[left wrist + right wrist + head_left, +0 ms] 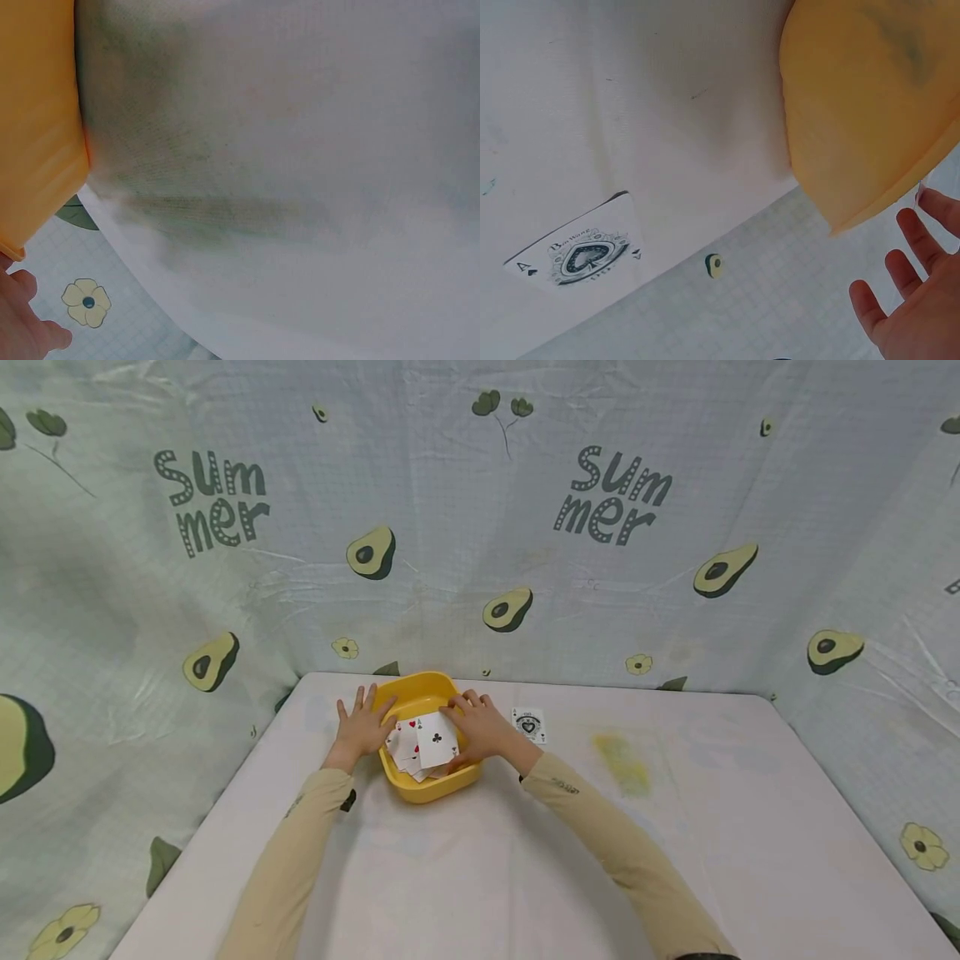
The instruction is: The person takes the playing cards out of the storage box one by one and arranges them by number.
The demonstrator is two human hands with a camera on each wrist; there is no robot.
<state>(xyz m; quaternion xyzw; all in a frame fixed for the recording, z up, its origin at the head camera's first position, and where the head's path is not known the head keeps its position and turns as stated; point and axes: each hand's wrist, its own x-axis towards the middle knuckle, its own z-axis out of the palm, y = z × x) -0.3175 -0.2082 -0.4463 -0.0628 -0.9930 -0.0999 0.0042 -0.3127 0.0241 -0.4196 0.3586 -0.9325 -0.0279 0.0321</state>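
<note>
A yellow plastic basin (429,792) stands toward the back of the white table, with several loose playing cards (405,746) inside. My right hand (480,727) reaches over its right side and pinches the ace of clubs (435,737), which lies face up over the other cards. In the right wrist view a white card edge shows at the index fingertip. My left hand (362,727) rests at the basin's left rim with fingers spread, its thumb pointing inward. An ace of spades (592,251) lies face up on the table, right of the basin.
Behind the table hangs a pale cloth (442,485) printed with avocados and lettering, close to the basin's far side. A yellow-green stain (624,762) marks the tabletop right of the ace of spades.
</note>
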